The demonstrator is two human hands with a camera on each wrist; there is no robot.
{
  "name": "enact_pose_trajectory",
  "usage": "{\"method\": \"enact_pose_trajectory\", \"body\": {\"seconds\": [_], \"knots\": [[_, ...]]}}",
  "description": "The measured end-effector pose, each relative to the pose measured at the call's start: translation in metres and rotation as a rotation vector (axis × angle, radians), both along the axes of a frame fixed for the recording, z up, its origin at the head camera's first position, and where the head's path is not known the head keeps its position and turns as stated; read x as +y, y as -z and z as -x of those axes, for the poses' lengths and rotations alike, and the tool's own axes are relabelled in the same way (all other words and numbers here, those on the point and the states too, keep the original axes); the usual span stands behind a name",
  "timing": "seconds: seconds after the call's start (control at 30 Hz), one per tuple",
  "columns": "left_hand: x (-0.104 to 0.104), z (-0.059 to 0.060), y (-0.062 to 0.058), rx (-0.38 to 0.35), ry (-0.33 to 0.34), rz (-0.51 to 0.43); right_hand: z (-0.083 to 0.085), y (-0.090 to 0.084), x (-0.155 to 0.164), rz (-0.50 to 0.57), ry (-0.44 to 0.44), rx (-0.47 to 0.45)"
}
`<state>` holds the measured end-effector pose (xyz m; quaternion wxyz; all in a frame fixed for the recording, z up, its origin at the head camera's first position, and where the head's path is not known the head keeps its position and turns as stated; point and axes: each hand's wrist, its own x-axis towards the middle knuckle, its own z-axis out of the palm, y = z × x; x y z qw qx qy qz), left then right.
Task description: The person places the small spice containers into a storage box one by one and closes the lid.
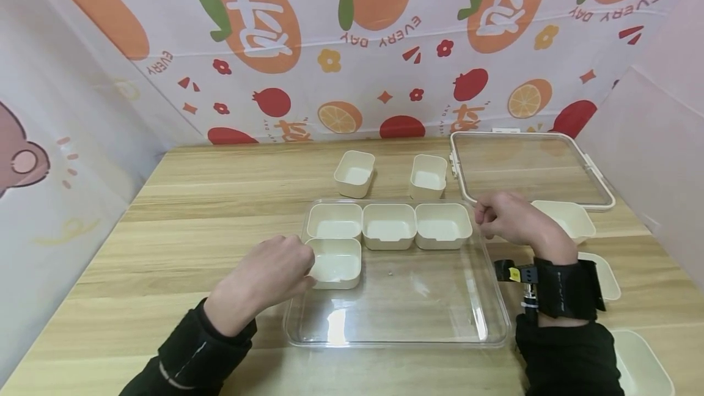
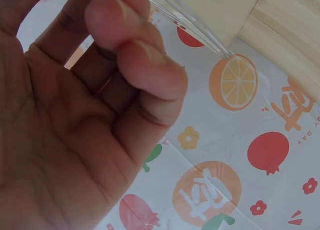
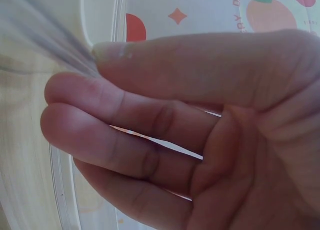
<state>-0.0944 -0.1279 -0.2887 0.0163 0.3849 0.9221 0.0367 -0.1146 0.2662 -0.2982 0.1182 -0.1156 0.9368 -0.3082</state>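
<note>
Clear plastic tray (image 1: 407,316) on wooden surface (image 1: 209,225); both hands' fingers curled at tray's rim; backdrop reads "EVERY DAY".

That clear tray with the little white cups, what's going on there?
A person is at a clear tray on a wooden table. Four white cups sit in it: three in the back row and one front left, which the left hand touches. The right hand is at the tray's right rim. More cups and a lid lie outside.
</note>
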Motion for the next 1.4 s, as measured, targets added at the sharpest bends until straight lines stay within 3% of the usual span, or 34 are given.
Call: {"method": "enact_pose_trajectory", "body": {"seconds": [0.97,1.07,1.17,1.3,1.4], "knots": [[0.002,-0.005,0.001,0.055,-0.03,0.039,-0.001,0.0,0.0,-0.005,0.002,0.014],[0.003,-0.005,0.0,0.112,-0.005,0.069,-0.001,-0.001,0.001,-0.005,0.001,0.01],[0.003,-0.006,-0.004,0.213,0.013,0.085,-0.001,-0.001,0.002,-0.004,0.002,0.007],[0.002,-0.006,-0.01,0.358,0.03,0.029,-0.001,-0.001,0.002,-0.001,0.004,0.008],[0.002,-0.005,-0.013,0.428,0.062,-0.017,-0.001,-0.001,0.001,0.005,0.006,0.002]]}}
